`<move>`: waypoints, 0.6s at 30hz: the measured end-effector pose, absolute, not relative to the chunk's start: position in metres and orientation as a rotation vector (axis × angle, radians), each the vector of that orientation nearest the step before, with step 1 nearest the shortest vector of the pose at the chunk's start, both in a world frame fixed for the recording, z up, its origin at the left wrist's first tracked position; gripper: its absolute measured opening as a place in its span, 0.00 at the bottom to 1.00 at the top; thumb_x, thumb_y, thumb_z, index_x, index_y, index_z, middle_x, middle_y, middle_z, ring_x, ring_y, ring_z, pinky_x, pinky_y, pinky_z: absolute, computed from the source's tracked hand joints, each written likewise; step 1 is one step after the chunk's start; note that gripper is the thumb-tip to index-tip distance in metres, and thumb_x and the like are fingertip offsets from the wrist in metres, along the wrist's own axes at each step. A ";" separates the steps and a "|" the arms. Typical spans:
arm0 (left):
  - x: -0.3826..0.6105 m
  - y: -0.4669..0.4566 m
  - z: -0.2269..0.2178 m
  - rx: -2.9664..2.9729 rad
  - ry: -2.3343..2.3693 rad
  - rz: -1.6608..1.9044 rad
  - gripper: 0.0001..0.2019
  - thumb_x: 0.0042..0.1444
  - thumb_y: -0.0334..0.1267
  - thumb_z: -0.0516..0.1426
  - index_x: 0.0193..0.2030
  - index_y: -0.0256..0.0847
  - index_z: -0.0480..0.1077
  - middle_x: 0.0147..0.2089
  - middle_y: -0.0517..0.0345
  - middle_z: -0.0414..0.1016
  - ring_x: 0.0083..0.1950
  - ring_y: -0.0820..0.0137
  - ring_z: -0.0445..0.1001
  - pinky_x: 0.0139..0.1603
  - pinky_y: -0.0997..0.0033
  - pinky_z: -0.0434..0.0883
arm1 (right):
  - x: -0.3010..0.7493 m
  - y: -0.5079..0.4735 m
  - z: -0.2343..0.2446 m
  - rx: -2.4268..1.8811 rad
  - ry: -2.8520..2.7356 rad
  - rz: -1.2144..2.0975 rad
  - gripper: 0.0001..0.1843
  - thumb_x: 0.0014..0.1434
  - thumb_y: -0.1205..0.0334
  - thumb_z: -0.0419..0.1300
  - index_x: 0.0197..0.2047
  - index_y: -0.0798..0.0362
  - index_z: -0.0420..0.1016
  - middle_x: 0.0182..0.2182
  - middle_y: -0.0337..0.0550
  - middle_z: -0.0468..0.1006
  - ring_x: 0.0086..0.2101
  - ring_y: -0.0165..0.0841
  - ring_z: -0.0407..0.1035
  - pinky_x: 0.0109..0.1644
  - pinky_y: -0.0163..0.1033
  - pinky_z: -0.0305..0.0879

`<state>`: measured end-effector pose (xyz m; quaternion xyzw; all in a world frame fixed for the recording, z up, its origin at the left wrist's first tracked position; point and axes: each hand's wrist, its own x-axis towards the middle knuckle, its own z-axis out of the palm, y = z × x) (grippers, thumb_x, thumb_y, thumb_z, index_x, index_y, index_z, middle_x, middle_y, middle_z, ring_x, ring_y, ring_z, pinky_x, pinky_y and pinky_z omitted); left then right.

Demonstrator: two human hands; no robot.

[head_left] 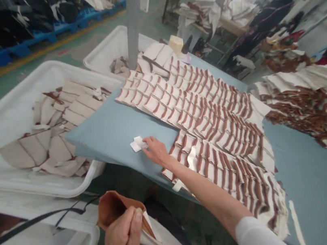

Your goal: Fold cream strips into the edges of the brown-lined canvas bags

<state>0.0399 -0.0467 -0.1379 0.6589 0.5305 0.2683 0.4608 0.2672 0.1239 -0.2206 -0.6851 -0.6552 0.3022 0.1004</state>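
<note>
My left hand (122, 237), low in the view, is closed on the edge of a leather piece (163, 231). The piece is brown on one face and off-white on the other, and it curls open at its top. My right hand (155, 150) reaches over the blue table, its fingertips pinched at small white paper slips (137, 143) near the table's left edge. Beside my right forearm lie overlapping rows of similar pieces (215, 164), off-white with brown edges. A loose white strip (191, 157) rests on the nearest row.
White plastic bins (47, 68) holding beige pieces (81, 106) stand left of the blue table (105, 127). A grey post (133, 24) rises behind it. Stacked leather pieces (310, 96) sit at the right. A person (270, 16) in dark clothing is at the back right.
</note>
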 end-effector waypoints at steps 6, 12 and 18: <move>0.039 -0.049 -0.136 1.555 1.393 0.695 0.20 0.78 0.45 0.52 0.31 0.48 0.70 0.27 0.61 0.78 0.30 0.65 0.80 0.37 0.71 0.74 | 0.267 0.171 -0.226 -1.871 -2.199 0.923 0.28 0.74 0.68 0.63 0.74 0.52 0.70 0.75 0.57 0.67 0.70 0.49 0.64 0.75 0.57 0.63; 0.042 -0.042 -0.131 1.571 1.379 0.705 0.22 0.78 0.45 0.50 0.28 0.47 0.65 0.23 0.66 0.69 0.23 0.69 0.73 0.31 0.72 0.70 | 0.267 0.192 -0.225 -1.924 -2.039 1.200 0.21 0.75 0.53 0.68 0.66 0.52 0.77 0.64 0.52 0.79 0.58 0.46 0.78 0.62 0.58 0.79; 0.045 -0.032 -0.126 1.388 1.561 0.730 0.16 0.72 0.53 0.57 0.36 0.47 0.72 0.26 0.66 0.77 0.28 0.66 0.78 0.36 0.70 0.72 | 0.272 0.154 -0.183 -1.859 -1.402 1.471 0.14 0.77 0.53 0.64 0.53 0.56 0.79 0.44 0.45 0.84 0.39 0.34 0.81 0.42 0.41 0.82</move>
